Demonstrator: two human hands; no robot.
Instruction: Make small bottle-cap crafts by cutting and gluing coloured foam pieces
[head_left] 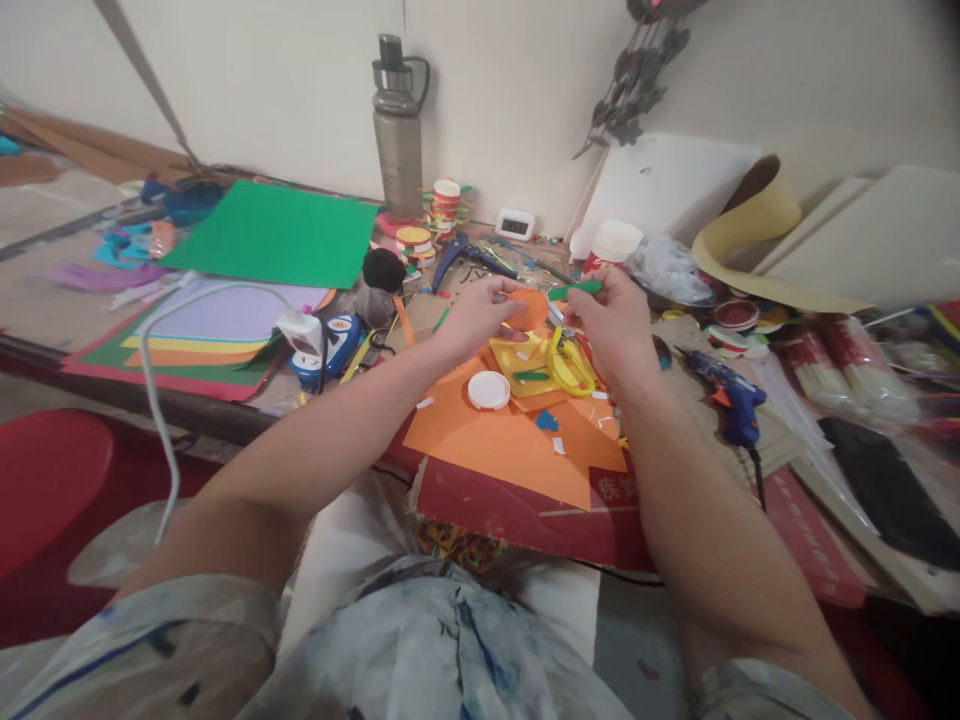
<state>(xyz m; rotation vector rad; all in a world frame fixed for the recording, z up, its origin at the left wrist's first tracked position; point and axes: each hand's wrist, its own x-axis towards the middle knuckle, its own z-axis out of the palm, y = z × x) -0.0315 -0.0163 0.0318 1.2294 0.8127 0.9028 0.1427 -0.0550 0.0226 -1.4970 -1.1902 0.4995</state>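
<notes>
The left hand (480, 318) has its thumb and fingers pinched on an orange disc (531, 311), held above the middle of the table near its front edge. The right hand (616, 330) pinches a green strip (576, 290) just beside the disc's right side; whether the two touch is hard to tell.

Below the hands, an orange sheet (517, 462) lies at the table's front edge. On it are a white lid (489, 390), a small blue piece (547, 421) and scraps of white paper. A pair of yellow scissors (564, 372) rests farther back, partly over yellow paper (517, 358).

Toward the table's right edge lie a blue glue gun (731, 398) and a black flat object (889, 490). A bottle (400, 150) stands at the back edge, with a small white clock (516, 224) to its right. Toward the left edge, a large green sheet (277, 235) overlaps a stack of coloured paper (217, 325).
</notes>
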